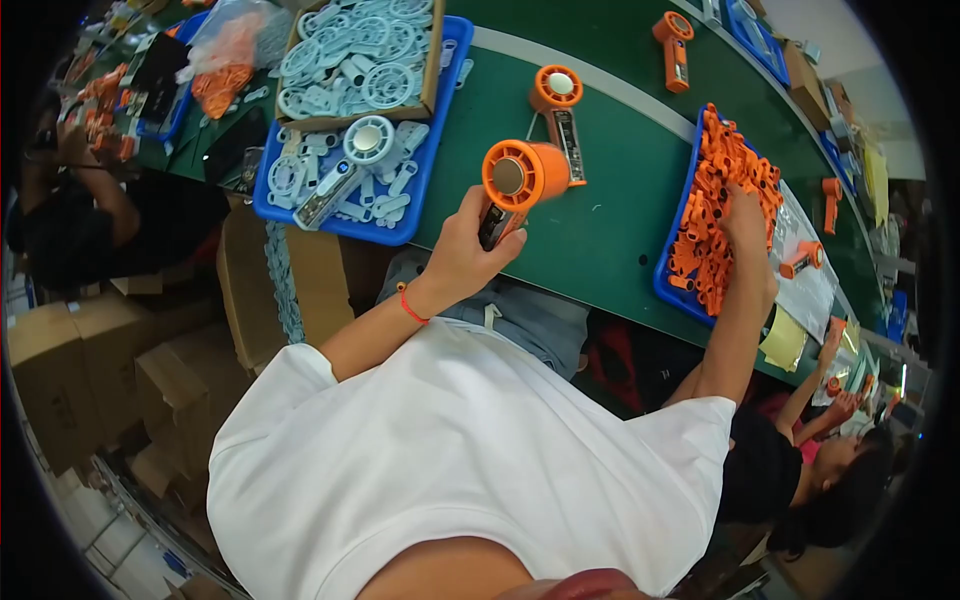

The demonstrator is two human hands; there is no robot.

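An orange handheld fan (525, 175) is held upright by its dark handle in my left hand (465, 250), with the fingers wrapped round it. Its round head, with a metallic disc in the middle, faces up toward me. My right hand (743, 215) reaches down into a pile of small orange plastic parts (715, 165), which fills a blue tray (664, 262). Its fingertips are lost among the parts, so their grip is hidden. Just beyond the held fan, another orange fan (557, 88) with a pale central disc rests on the green table (600, 215).
At left, a blue tray (400, 232) bears a light-blue fan (345, 170), loose light-blue parts and a cardboard box (436, 60) of more parts. Another orange fan (676, 50) lies farther back. Cardboard boxes (80, 370) stand lower left. Other people work at both sides.
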